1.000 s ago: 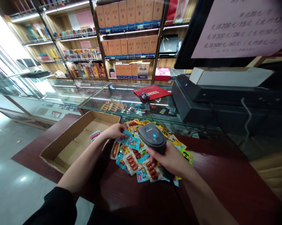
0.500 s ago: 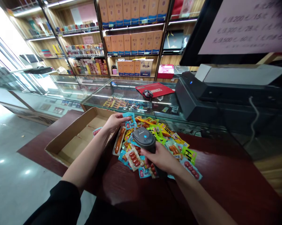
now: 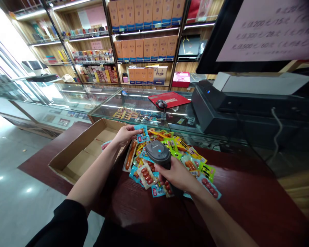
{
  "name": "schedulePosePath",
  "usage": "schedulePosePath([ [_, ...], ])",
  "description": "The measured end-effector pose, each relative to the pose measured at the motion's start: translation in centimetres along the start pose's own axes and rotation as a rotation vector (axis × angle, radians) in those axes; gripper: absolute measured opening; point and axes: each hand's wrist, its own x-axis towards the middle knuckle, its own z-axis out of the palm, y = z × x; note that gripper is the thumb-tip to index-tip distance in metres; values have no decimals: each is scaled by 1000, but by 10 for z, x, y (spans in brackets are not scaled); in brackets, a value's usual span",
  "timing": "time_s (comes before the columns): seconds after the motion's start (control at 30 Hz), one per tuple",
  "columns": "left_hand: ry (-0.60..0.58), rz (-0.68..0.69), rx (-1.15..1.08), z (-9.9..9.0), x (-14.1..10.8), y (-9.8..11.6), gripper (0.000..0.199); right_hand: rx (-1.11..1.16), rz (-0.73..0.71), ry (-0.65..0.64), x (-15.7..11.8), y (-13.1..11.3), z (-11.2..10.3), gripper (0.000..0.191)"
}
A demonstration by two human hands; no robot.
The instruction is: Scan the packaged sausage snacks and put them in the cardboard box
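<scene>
My left hand [image 3: 126, 134] pinches a small blue snack packet [image 3: 142, 134] above the left end of a heap of packets. In my right hand [image 3: 178, 173] is a dark grey barcode scanner [image 3: 158, 152] with a lit blue light, its head turned toward the blue packet. Under and around the scanner lie sealed sausage packets: a clear one with small red sausages [image 3: 146, 175], a long single sausage [image 3: 130, 156], and several green ones [image 3: 207, 170]. Left of the heap stands a shallow cardboard box [image 3: 74, 151], with one packet [image 3: 106, 145] visible inside, partly behind my left wrist.
The dark red table [image 3: 133, 212] meets a glass display counter [image 3: 105, 103] at the back. On the glass lie a red mouse pad [image 3: 173, 99] and a computer mouse [image 3: 161, 103]. A black machine [image 3: 221, 113] and a monitor [image 3: 208, 41] stand at right. Stocked shelves [image 3: 146, 31] line the wall.
Almost nothing differs. The view has shifted very slightly, while both hands keep the same hold on the packet and the scanner.
</scene>
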Motion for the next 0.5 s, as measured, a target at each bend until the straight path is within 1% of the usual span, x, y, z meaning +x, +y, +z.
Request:
schedulePosePath([
  [0.2,46,-5,23,5,-3,5,49,-43,-30,10,1,2,-1,23],
  [0.37,14,-12,-15,7,-4,7,51,-4,-25,35,-1,0,0,19],
  [0.5,26,-1,11,4,-4,10,48,42,-33,40,-4,-5,1,19],
])
